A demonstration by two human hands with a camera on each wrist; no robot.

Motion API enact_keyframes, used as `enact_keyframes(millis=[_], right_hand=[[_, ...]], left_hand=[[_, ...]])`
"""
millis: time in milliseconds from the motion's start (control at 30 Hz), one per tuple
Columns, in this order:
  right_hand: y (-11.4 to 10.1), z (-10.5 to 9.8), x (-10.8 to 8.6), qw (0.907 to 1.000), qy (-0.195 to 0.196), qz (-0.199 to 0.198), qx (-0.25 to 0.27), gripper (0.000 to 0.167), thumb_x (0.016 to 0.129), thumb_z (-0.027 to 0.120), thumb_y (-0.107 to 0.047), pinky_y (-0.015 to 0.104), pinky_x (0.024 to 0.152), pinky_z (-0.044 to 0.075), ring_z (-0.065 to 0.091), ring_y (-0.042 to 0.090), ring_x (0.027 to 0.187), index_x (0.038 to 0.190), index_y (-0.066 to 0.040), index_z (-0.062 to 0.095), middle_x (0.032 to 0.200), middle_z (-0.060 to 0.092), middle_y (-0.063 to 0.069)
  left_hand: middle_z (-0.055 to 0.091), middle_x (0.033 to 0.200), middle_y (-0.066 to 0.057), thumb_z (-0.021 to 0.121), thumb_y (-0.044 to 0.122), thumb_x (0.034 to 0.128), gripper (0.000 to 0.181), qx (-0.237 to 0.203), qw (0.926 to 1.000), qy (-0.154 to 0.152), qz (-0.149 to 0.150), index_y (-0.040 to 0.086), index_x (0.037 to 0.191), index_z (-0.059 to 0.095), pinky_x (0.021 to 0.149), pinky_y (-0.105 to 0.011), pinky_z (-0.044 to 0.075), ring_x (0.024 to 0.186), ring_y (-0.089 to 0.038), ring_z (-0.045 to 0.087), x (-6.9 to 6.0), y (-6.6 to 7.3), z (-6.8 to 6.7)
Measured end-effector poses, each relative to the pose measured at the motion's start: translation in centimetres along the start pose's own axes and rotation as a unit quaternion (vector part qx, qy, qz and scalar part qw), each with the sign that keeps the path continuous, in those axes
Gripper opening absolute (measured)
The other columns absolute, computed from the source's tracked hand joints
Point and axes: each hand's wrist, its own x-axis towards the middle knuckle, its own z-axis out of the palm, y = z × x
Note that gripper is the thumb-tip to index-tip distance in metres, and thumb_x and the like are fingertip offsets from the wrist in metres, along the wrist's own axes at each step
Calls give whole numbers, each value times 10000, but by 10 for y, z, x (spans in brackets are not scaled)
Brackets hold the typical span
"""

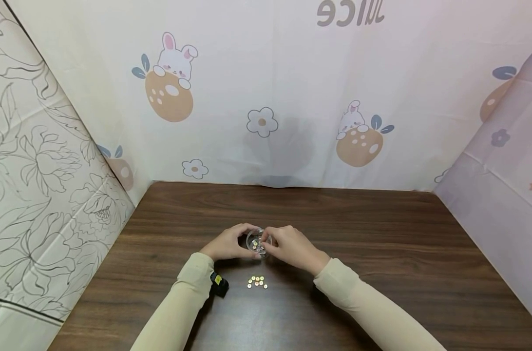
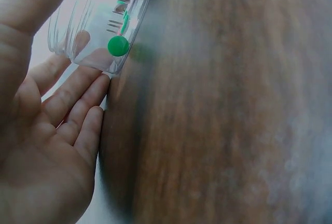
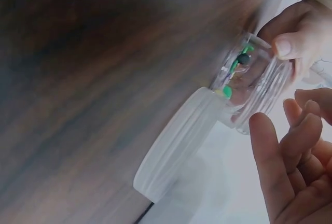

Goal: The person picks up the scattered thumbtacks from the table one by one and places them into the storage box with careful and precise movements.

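The left hand (image 1: 229, 243) (image 2: 49, 136) grips a clear jar (image 1: 250, 241) (image 2: 85, 24) (image 3: 259, 86), thumb on one side and fingers round the other. Pins with round heads, one of them a green head (image 2: 118, 45), lie inside, and the head view shows small gold pieces (image 1: 255, 244) there too. Bent over the jar's mouth is the right hand (image 1: 294, 247) (image 3: 298, 175), its thumb and forefinger apart in the head view; nothing shows between them. A whitish round lid (image 3: 176, 143) stands beside the jar in the right wrist view.
Several small gold round pieces (image 1: 257, 279) lie on the dark wooden table (image 1: 358, 219), nearer than the jar. A black object with a yellow patch (image 1: 219, 285) is by the left wrist. Printed cloths (image 1: 275, 73) hang behind and at both sides.
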Motion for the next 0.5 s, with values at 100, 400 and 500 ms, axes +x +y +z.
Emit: enact_keyframes(millis=[100, 400, 500], right_hand=[[-3, -1, -4, 10000, -20, -76, 58, 46, 945, 683, -138, 218, 484, 421, 441, -6, 503, 983, -152, 705, 631, 533, -145], [-11, 0, -17, 9981, -79, -604, 85, 58, 916, 725, -105, 195, 607, 479, 563, -20, 670, 939, -148, 694, 764, 658, -94], [-13, 1, -21, 9973, -196, -687, 158, 48, 917, 722, -103, 170, 595, 471, 553, -49, 648, 925, -138, 691, 750, 648, -127]], left_hand=[[600, 1261, 13, 895, 328, 773, 707, -43, 10000, 8, 28, 185, 1383, 569, 939, -389, 466, 1106, -151, 571, 1, 0, 0], [616, 1231, 15, 895, 279, 776, 673, -35, 9998, 11, 172, 183, 1364, 581, 954, -385, 463, 1110, -140, 576, 1, -1, 0], [620, 1237, 14, 893, 260, 779, 672, -15, 9998, 10, 219, 175, 1367, 580, 966, -376, 456, 1120, -135, 573, 1, -1, 0]])
